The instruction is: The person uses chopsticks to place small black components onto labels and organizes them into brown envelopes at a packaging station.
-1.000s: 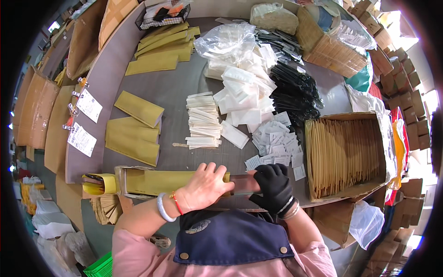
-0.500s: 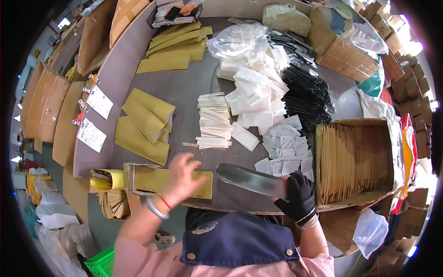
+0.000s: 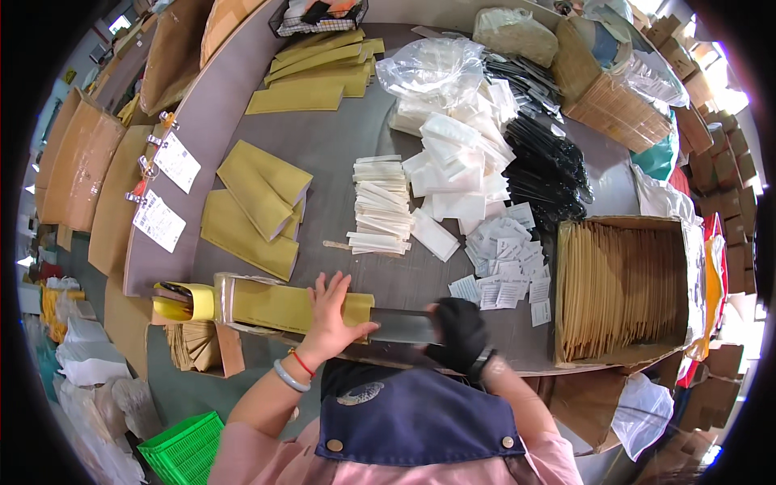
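Observation:
My left hand (image 3: 327,319), bare, lies spread over the right end of a yellow-brown paper envelope (image 3: 271,305) at the table's near edge. Its thumb reaches to the envelope's right end. My right hand (image 3: 462,335), in a black glove, is closed on the right end of a long flat dark grey strip (image 3: 402,326) with a glossy surface. The strip lies level, its left end meeting the envelope's right end; whether it is inside is hidden. The envelope's left part sits within an open cardboard box (image 3: 225,301).
Stacked white packets (image 3: 378,210), a heap of white pouches (image 3: 453,162), printed slips (image 3: 505,259) and black wrapped items (image 3: 546,166) cover the middle. More yellow envelopes (image 3: 250,230) lie left. At right stands a box of brown envelopes (image 3: 622,291); a yellow holder (image 3: 184,303) is at left.
My left hand has come down onto the envelope. My right hand has moved left with the strip, which went from tilted above the table to level against the envelope's end.

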A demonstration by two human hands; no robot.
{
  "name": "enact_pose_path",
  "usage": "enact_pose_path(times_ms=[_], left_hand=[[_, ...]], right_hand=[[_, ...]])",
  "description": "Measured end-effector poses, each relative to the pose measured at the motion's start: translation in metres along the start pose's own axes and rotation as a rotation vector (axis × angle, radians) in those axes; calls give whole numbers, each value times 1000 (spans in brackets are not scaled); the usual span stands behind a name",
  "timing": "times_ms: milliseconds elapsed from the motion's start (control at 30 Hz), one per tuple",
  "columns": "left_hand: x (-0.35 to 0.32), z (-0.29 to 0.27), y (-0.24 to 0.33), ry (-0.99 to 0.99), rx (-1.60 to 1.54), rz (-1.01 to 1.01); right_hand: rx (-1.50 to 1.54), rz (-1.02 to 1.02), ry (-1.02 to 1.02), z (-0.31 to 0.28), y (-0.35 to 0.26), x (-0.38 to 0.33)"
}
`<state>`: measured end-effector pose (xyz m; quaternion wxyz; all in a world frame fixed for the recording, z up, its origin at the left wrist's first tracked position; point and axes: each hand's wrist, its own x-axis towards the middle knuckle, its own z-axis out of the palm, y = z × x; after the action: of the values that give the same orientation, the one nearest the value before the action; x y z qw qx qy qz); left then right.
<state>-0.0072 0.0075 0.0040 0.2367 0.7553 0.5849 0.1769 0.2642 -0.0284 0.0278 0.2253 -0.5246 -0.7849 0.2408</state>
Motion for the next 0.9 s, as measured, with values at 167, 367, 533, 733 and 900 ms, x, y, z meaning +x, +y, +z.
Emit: enact_pose_path(times_ms=[167, 367, 533, 733, 900], left_hand=[[60, -3, -1, 18, -64, 212], [124, 14, -23, 183, 110, 342], [138, 3, -19, 155, 92, 426], [140, -6, -6, 94, 53, 332], [140, -10, -3, 32, -89, 220]], right_hand=[[-40, -20, 163, -3, 8, 10], [-350, 332, 573, -88, 87, -57], [-423, 696, 845, -147, 183, -157], [-565, 1133, 682, -176, 238, -181], [-653, 1250, 242, -182, 251, -178]])
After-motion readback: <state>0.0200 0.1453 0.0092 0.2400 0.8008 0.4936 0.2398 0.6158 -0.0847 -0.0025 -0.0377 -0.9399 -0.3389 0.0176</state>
